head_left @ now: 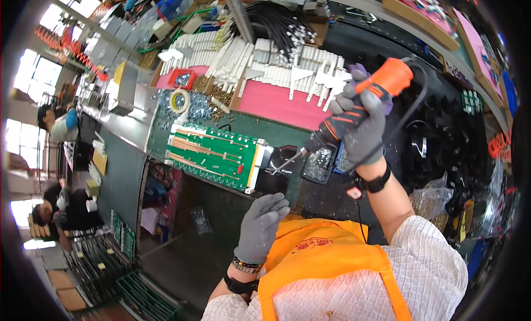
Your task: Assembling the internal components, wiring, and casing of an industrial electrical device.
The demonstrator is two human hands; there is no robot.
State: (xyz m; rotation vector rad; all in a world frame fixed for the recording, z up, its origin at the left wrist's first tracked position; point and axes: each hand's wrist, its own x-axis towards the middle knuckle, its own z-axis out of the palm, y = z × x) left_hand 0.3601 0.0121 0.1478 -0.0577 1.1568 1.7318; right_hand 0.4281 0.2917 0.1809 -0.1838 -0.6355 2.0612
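Note:
My right hand (365, 124), in a grey glove, is wrapped round an orange and black corded electric screwdriver (354, 113). Its long bit slants down to the left, with the tip over a dark glossy piece (282, 158) at the right end of a green circuit board (221, 174). Copper-coloured strips run along that board, and a white and yellow strip borders its right end. Below the dark piece, nearer to me, my gloved left hand (261, 224) has its fingers curled together; anything inside them is hidden.
A black tray of small screws (319, 163) lies right of the board, beside a blue tray (342, 160). Behind are a tape roll (178, 101), loose metal fasteners and white strips (271, 66) on pink-lined boxes. Dark parts pile up at right. Two people are at the left.

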